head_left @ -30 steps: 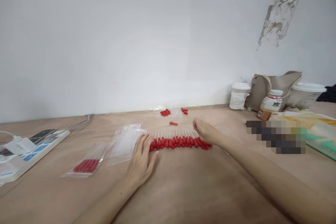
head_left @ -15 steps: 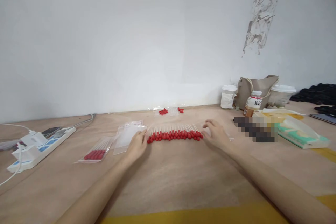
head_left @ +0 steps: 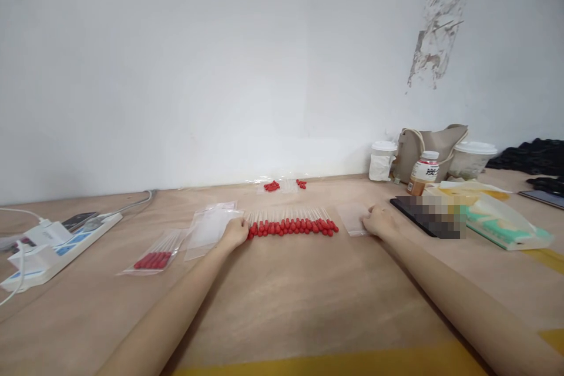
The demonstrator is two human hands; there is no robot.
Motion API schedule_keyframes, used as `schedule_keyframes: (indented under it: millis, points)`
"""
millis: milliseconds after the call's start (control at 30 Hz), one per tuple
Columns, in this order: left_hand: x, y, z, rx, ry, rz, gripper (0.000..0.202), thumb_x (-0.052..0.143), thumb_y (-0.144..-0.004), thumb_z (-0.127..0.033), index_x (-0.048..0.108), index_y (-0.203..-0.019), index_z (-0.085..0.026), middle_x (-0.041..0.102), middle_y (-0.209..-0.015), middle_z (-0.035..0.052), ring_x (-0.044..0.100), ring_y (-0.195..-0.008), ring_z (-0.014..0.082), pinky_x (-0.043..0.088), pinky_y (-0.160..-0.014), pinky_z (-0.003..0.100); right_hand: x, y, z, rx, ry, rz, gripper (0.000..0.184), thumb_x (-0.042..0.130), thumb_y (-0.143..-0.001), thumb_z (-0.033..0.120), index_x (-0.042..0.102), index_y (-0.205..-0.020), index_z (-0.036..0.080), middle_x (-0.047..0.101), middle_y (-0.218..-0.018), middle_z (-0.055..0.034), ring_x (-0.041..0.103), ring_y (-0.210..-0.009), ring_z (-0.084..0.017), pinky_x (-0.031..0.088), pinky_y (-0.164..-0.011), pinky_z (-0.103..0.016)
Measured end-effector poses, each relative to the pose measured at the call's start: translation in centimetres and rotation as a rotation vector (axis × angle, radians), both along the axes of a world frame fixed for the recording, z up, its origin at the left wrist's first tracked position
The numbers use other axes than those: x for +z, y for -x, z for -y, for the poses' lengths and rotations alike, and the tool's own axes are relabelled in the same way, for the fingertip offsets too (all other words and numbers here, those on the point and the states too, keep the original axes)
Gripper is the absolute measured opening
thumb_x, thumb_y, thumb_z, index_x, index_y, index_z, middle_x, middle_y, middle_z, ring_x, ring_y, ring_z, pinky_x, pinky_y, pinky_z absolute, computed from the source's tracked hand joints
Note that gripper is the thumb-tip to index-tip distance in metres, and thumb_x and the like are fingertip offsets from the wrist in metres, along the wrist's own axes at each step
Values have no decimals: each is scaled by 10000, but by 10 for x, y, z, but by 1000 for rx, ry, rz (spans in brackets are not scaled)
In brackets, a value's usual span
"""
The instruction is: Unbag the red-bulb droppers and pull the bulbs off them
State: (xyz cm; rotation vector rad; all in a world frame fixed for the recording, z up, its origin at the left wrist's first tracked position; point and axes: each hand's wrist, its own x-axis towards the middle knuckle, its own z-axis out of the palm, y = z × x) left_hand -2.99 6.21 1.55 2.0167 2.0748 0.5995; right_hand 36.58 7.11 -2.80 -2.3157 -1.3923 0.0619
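Slim pale sticks with bulbous red heads lie rowed before me, long axes running away, heads nearest. My left hand curls at their left end, my right hand at a clear, flat plastic bag; whether either grips, I cannot tell.

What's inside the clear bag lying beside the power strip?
The clear bag holds several thin, pale sticks with red, bulbous ends, lying side by side. Their undersides are hidden, and they lie too close together to count surely.
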Motion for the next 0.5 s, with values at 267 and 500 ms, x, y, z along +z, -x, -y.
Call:
schedule_keyframes:
  millis: [267,500]
  points:
    - [4,5,12,5,-4,-69,328,335,-857,-235,541,-1083,-116,611,-1077,134,559,-1012,218,387,-824,265,8,18,-4,12,-11,5,399,483,-764,378,523,-1070,125,499,-1105,-202,487,-1034,-331,386,-784,-446]
    - [7,12,15,33,6,-104,373,350,-852,-259,527,-1148,-117,591,-1133,109,538,-1054,219,387,-850,260,21,23,17,93,-124,59,365,460,-787,401,509,-1059,163,493,-1094,-156,457,-1051,-295,345,-827,-438]
